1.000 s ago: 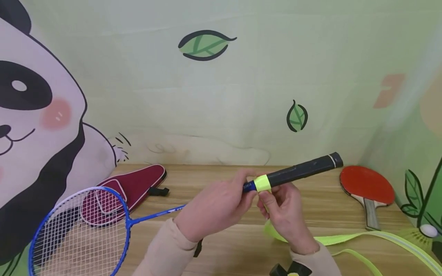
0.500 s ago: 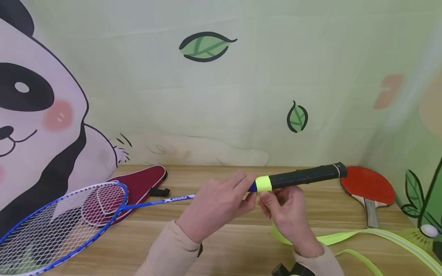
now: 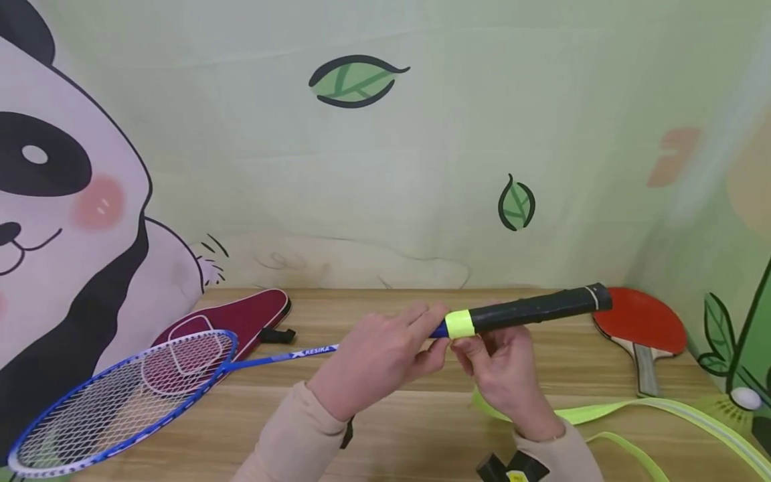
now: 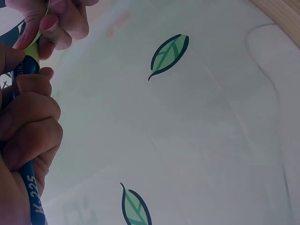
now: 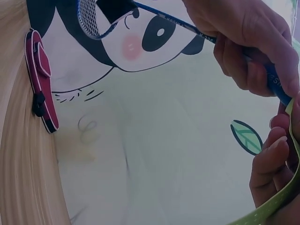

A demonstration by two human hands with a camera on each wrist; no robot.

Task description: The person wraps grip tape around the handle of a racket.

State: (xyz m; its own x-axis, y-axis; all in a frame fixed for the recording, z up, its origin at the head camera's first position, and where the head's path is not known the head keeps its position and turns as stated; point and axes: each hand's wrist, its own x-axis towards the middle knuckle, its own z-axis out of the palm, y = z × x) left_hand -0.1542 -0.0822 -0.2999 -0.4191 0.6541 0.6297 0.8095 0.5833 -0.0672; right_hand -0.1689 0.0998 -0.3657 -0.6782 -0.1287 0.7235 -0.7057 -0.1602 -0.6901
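A blue badminton racket (image 3: 271,359) is held slantwise above the table, its strung head at the lower left and its black handle (image 3: 536,309) pointing right. My left hand (image 3: 376,361) grips the shaft just below the handle, fingers curled round it in the left wrist view. Bright yellow-green grip tape (image 3: 460,324) circles the handle's near end. Right beside that band, my right hand (image 3: 506,371) pinches the tape between thumb and fingers. From this hand the loose tape strip (image 5: 269,206) trails down, and in the head view it runs off to the right.
A maroon paddle case (image 3: 255,318) lies at the back left, partly behind the racket head. At the right rest a red table tennis paddle (image 3: 644,321) and a shuttlecock (image 3: 745,400). A printed panda backdrop (image 3: 385,167) stands behind the wooden table (image 3: 415,435).
The racket head has tilted flatter, as the racket turned about its shaft. The handle's butt end has dropped and shifted slightly right, now overlapping the red paddle. Both hands keep their holds.
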